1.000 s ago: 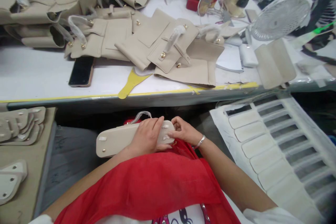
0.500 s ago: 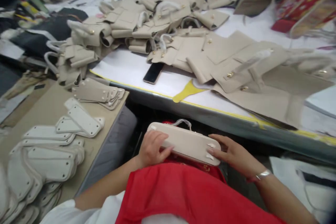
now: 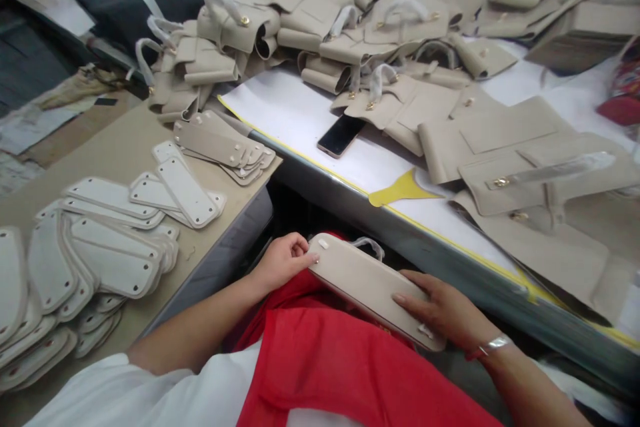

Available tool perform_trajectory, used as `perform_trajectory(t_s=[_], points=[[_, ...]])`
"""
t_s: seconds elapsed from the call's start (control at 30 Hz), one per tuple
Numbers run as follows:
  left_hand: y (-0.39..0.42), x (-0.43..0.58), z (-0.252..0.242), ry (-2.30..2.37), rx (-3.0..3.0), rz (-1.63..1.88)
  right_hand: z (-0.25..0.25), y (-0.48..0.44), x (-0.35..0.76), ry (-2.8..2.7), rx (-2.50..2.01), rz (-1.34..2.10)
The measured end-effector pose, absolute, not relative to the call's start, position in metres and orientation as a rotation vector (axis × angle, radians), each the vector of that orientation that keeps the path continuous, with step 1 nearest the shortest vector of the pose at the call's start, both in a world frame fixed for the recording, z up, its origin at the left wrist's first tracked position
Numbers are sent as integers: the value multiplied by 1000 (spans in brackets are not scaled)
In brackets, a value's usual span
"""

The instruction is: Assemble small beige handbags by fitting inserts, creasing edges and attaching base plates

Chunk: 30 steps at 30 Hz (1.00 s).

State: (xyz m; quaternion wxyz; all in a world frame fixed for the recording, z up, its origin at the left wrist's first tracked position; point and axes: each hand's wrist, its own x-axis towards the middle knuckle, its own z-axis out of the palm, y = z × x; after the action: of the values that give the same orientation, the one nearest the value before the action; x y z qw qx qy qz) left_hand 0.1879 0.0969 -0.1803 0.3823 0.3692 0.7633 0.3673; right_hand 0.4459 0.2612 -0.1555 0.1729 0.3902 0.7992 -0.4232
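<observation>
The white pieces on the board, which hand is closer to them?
Left. The left hand is to the right of the white pieces, thumb at one end of the beige bag. The right hand is farther right, holding the bag's other end.

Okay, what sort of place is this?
It looks like a bag-making workshop: beige bags, seemingly unfinished, lie heaped on a white-topped table, and flat white panels are piled on a brown board.

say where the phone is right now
In the head view, the phone lies just above and right of centre, on the white-covered table beside a beige bag, with the yellow tool to its lower right.
</observation>
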Motion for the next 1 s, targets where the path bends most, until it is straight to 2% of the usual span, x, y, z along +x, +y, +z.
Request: perform_trajectory(t_s=[0.33, 0.47, 0.77, 1.0], points=[[105, 170, -187, 1858, 1114, 832, -152, 256, 384, 2337, 872, -1122], [104, 167, -190, 1827, 1138, 845, -157, 252, 363, 2346, 850, -1168], [103, 163, -189, 1876, 1218, 851, -174, 236, 315, 2490, 824, -1025], [101, 172, -196, 1873, 1122, 901, -171, 230, 319, 2659, 763, -1051]])
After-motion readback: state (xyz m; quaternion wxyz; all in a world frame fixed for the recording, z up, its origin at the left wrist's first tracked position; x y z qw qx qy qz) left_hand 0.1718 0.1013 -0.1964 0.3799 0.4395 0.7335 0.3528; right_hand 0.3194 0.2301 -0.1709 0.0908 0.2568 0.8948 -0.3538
